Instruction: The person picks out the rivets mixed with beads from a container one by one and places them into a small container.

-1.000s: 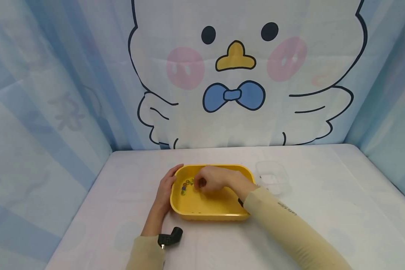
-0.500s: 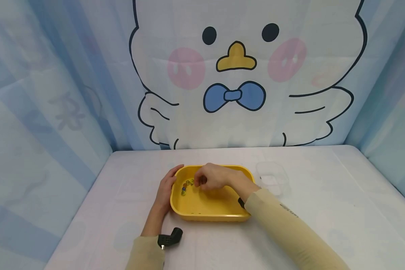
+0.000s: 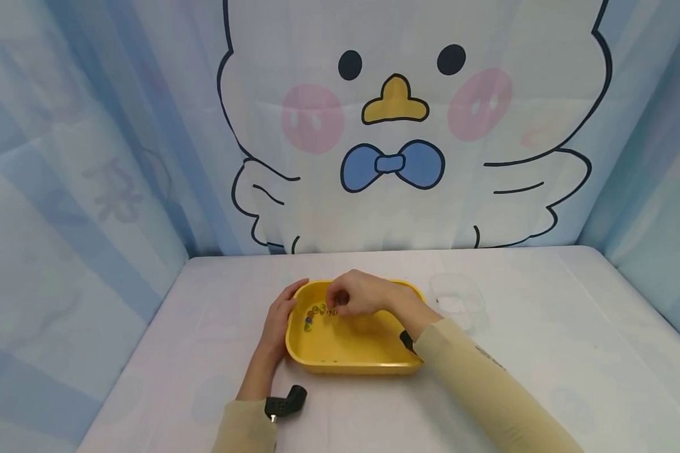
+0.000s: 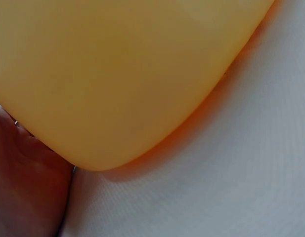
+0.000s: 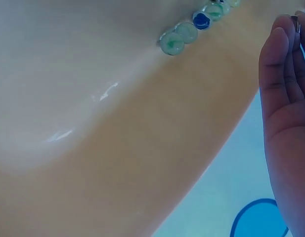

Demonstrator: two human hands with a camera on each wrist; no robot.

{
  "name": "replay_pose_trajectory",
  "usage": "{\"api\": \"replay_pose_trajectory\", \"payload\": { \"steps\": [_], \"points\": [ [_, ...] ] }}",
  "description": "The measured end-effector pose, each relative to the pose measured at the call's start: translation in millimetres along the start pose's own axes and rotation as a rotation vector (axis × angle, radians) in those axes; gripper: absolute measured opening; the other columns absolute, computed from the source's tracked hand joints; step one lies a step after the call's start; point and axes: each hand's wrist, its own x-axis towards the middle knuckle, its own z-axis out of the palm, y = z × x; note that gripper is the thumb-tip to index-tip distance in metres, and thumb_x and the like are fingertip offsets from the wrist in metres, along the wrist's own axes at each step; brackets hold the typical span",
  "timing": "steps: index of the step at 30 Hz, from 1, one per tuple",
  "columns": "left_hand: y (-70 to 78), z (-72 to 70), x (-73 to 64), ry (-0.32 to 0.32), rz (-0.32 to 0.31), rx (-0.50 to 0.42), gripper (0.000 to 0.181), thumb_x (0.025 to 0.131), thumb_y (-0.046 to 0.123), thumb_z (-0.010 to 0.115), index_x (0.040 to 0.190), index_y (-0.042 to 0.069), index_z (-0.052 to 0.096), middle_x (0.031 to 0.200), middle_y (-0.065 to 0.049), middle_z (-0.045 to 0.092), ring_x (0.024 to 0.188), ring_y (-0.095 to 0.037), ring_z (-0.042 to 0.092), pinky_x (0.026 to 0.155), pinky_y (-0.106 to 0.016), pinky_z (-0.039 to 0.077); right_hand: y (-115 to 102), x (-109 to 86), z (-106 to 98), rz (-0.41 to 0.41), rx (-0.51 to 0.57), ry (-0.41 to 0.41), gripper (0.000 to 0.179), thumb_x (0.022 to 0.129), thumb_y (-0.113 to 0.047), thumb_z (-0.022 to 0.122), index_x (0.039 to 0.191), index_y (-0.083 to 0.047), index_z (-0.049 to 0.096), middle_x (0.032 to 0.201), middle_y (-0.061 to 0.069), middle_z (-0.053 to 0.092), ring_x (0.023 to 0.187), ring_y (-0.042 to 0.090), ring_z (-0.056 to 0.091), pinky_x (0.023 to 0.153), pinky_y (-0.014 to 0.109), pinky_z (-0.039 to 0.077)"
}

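Observation:
A yellow plastic tray (image 3: pixel 351 368) stands on the table. Several glass marbles (image 3: pixel 308 320) form a curved row at its left end, some clear with coloured swirls, one blue in the right wrist view. My left hand (image 3: pixel 274 324) holds the tray's left side near the far corner; in the left wrist view the palm (image 4: pixel 31 182) lies by its outer wall. Inside the tray, my right hand (image 3: pixel 362 294) has fingertips pinched together over the row's right end. Something small and shiny shows between the fingertips in the right wrist view, seemingly a marble, mostly hidden.
A clear plastic container (image 3: pixel 459 302) sits on the white table (image 3: pixel 549 352) just right of the tray. Behind the table hangs a curtain (image 3: pixel 391 220) with a cartoon bird; more curtains flank both sides.
My right hand has risen slightly, so marbles under its fingertips now show. The left hand keeps its place on the tray. The whole head view has shifted a little.

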Motion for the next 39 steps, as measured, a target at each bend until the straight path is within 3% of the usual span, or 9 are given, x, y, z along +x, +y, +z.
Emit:
{"api": "replay_pose_trajectory", "payload": {
  "steps": [8, 21, 31, 39],
  "points": [
    [-0.8, -0.1, -0.6, 0.001, -0.007, -0.006, 0.050, 0.102, 0.011, 0.032, 0.149, 0.008, 0.048, 0.155, -0.010, 0.042, 0.142, -0.026, 0.037, 0.119, -0.044, 0.024, -7.3, -8.9, -6.9, 0.014, 0.029, 0.051, 0.014, 0.090, -0.003, 0.068, 0.103, -0.004, 0.072, 0.091, -0.001, 0.065, 0.083, 0.015, 0.057, 0.077, 0.025, 0.053],
    [-1.5, -2.0, -3.1, 0.011, -0.014, 0.004, 0.050, 0.101, 0.012, 0.033, 0.149, 0.009, 0.048, 0.155, -0.009, 0.043, 0.141, -0.026, 0.038, 0.119, -0.045, 0.023, -9.8, -23.6, -15.0, 0.009, 0.083, 0.129, 0.014, 0.089, -0.003, 0.066, 0.102, -0.006, 0.071, 0.086, -0.004, 0.063, 0.078, 0.016, 0.057, 0.069, 0.027, 0.054],
    [-3.0, -1.9, -1.5, 0.005, 0.002, -0.018, 0.050, 0.102, 0.011, 0.032, 0.149, 0.007, 0.047, 0.154, -0.009, 0.043, 0.141, -0.026, 0.038, 0.119, -0.044, 0.023, -14.5, -39.0, -25.3, -0.014, 0.083, 0.173, 0.018, 0.089, -0.001, 0.066, 0.100, -0.014, 0.071, 0.094, 0.005, 0.067, 0.081, 0.017, 0.058, 0.074, 0.029, 0.055],
    [-3.8, -1.8, 1.6, -0.007, -0.002, -0.032, 0.050, 0.101, 0.012, 0.032, 0.149, 0.006, 0.047, 0.154, -0.009, 0.044, 0.140, -0.026, 0.040, 0.119, -0.044, 0.025, -11.4, -57.4, -38.4, -0.063, 0.045, 0.255, 0.018, 0.088, -0.002, 0.064, 0.100, -0.013, 0.072, 0.091, -0.002, 0.067, 0.080, 0.015, 0.058, 0.074, 0.032, 0.055]
  ]
}}
